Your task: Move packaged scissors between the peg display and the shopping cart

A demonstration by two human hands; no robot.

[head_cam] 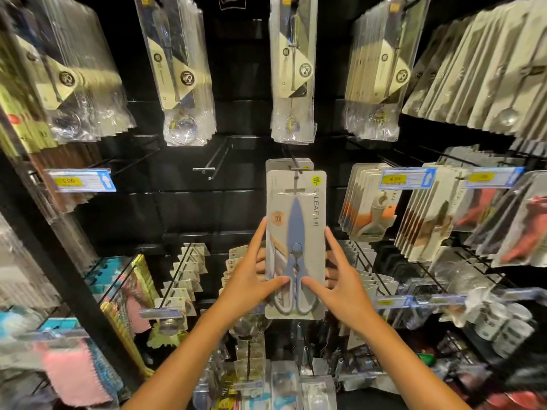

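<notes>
Both hands hold a packaged pair of blue scissors (pixel 296 244) upright at the peg (pixel 294 161): left hand (pixel 251 279) and right hand (pixel 343 285) grip its side edges, thumbs on the front.

The packs (pixel 288 165) hanging behind the front scissors pack (pixel 296 244) were almost wholly hidden, showing only their top edges. Most fingers of the left hand (pixel 251 279) and right hand (pixel 340 282) lay out of sight behind the card. The towels (pixel 68 371) at lower left were blurred and cut by the frame edge.
</notes>
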